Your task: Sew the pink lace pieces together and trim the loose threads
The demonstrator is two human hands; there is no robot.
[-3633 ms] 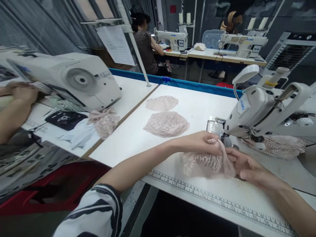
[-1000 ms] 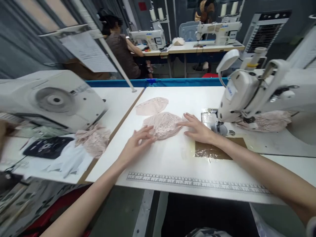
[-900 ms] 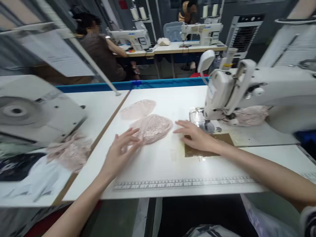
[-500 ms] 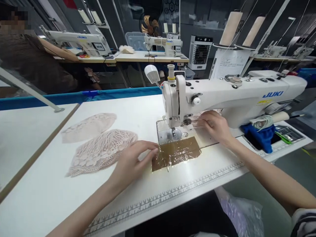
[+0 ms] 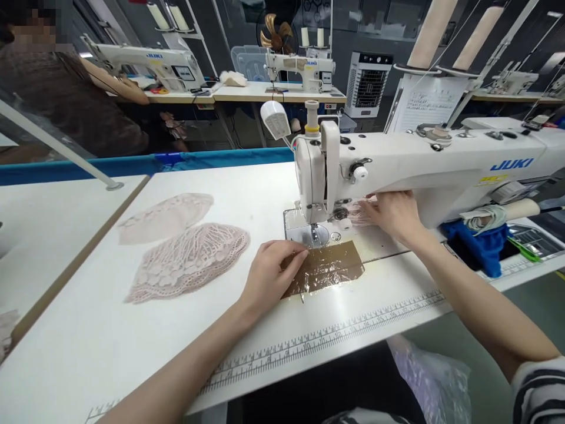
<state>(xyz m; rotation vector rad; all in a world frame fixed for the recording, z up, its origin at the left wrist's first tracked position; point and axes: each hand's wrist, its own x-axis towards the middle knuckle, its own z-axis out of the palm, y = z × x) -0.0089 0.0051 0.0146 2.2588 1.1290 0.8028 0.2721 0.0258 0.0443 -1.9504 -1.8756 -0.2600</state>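
Observation:
My left hand (image 5: 276, 271) is over the brown taped patch (image 5: 338, 265) in front of the needle plate. Its thumb and fingertips are pressed together, and whatever is between them is too small to make out. Under the arm of the white sewing machine (image 5: 397, 156), my right hand (image 5: 397, 218) has its fingers closed on a pale pink lace piece (image 5: 362, 212), partly hidden by the machine head. The presser foot (image 5: 315, 234) stands just beyond my left fingertips. Left of my left hand lie a patterned lace cup piece (image 5: 192, 262) and a smoother pale piece (image 5: 168, 218).
A printed ruler (image 5: 326, 338) runs along the table's front edge. Blue cloth (image 5: 481, 244) and a green-handled tool (image 5: 523, 248) lie at the right. Thread cones (image 5: 432, 32) stand behind the machine. Another person (image 5: 66, 106) sits at the back left.
My left hand has moved right, its fingertips closing together near the presser foot. My right hand has shifted slightly deeper under the machine arm. The view has tilted a little.

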